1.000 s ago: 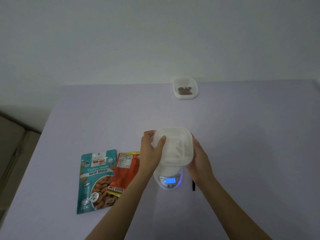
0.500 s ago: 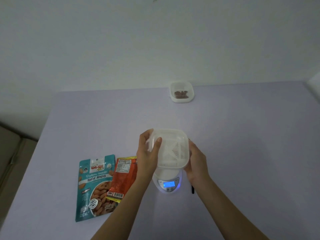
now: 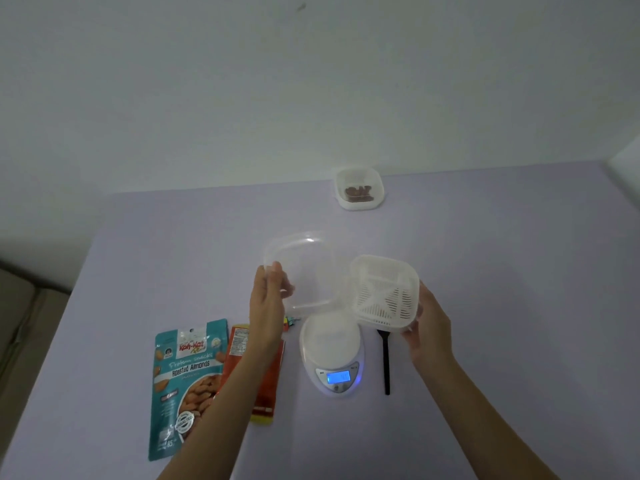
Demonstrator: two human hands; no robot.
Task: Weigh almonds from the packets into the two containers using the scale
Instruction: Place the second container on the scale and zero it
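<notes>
A person pulls apart the tub that both hands held as one piece over the white digital scale [image 3: 332, 355] a moment ago. The left hand [image 3: 268, 306] now pinches the edge of a clear square plastic shell [image 3: 304, 268], while the right hand [image 3: 427, 327] cups the white slotted plastic container [image 3: 384, 292] just right of the scale, whose platform sits bare. The second weighing looks ready to begin: a white square container [image 3: 360, 202] already holding almonds waits at the far edge of the lilac table [image 3: 502, 271], and the teal roasted-almond packet [image 3: 187, 382] and orange packet [image 3: 266, 386] lie at left. Whether the clear shell is a lid or an outer tub is unclear. The scale's lit blue display is unreadable, and the head of the black utensil [image 3: 385, 365] hides beneath the slotted container.
</notes>
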